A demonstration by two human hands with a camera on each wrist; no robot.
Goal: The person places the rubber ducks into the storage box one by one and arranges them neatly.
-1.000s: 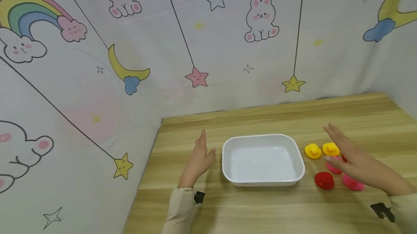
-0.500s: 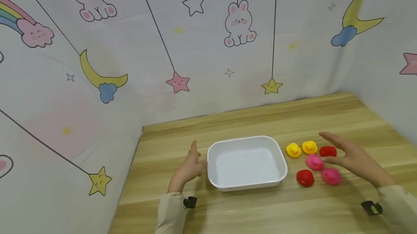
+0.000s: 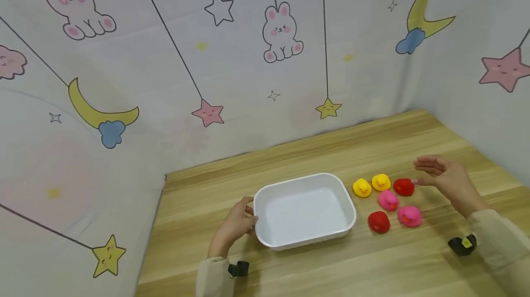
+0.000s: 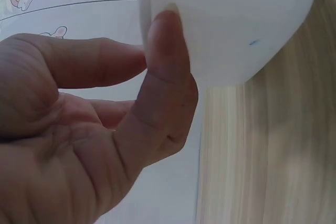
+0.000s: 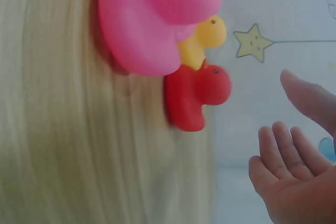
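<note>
My left hand (image 3: 232,228) pinches the left rim of a white rectangular tub (image 3: 305,237). In the left wrist view, the thumb and a finger meet at the edge of the tub (image 4: 226,30). Hovering over the table at the right, my right hand (image 3: 453,184) has its fingers apart and holds nothing. Nearest to it is a red rubber duck (image 3: 403,187); the right wrist view shows this hand (image 5: 294,174) apart from the red duck (image 5: 184,100). Around that duck sit a pink duck (image 3: 388,200) and another pink duck (image 3: 409,216).
Two yellow ducks, one (image 3: 362,188) beside the tub and one (image 3: 381,182) further right, are at the back of the group. A second red duck (image 3: 378,222) lies near the tub's right side. Patterned cloth walls (image 3: 232,76) border the wooden table (image 3: 331,269).
My left hand has come in to the tub's rim and taken hold of it. The right hand has shifted back off the pink ducks, towards the rear red duck. The head view has turned right.
</note>
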